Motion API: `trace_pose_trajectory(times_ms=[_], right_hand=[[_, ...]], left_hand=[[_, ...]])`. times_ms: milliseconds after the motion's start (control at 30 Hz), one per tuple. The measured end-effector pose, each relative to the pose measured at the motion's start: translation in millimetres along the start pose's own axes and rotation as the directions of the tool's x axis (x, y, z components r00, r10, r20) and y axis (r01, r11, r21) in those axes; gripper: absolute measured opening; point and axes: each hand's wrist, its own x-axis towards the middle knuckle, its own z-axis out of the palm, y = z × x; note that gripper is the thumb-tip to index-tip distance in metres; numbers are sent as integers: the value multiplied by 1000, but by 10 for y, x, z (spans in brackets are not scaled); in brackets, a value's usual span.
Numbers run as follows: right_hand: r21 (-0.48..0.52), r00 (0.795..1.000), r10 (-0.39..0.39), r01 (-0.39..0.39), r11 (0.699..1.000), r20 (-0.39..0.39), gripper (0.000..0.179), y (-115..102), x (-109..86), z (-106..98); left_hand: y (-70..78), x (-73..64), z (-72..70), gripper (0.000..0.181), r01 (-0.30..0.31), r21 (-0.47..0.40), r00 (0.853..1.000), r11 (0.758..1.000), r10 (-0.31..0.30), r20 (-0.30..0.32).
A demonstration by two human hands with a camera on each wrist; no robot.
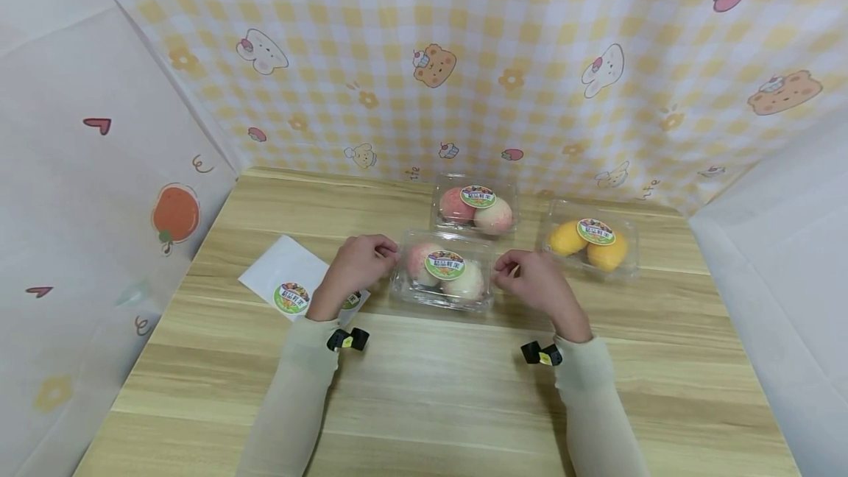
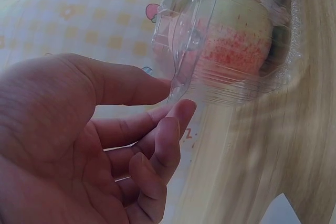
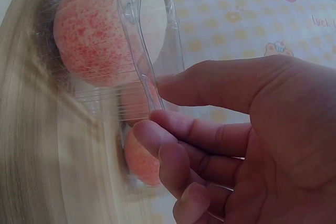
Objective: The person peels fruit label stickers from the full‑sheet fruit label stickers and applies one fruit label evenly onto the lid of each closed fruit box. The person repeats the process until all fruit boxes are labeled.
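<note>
A clear plastic clamshell fruit box [image 1: 443, 297] holds two pink-and-white peaches, with a round fruit sticker [image 1: 446, 265] on its lid. My left hand [image 1: 360, 271] is at the box's left end, where thumb and forefinger pinch the rim [image 2: 181, 80]. At the opposite end my right hand [image 1: 535, 282] pinches the rim [image 3: 147, 80] the same way. The other fingers of both hands curl loosely below the rim in the wrist views. The lid looks closed over the peaches [image 3: 100, 30].
Behind stands a second box of peaches [image 1: 493, 218], also stickered. At the right is a stickered box of yellow fruit [image 1: 606, 255]. A white sticker sheet [image 1: 274, 269] lies under my left forearm's side of the wooden table [image 1: 430, 403]. A patterned curtain [image 1: 517, 43] closes off the back.
</note>
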Motion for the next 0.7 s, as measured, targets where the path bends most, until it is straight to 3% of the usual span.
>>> trace_pose_trajectory(times_ms=[700], right_hand=[[-11,1000,-23,23,1000,10,18,-125,8,62]], left_hand=[[-69,-18,-68,27,2,9,1000,1000,-2,-16]])
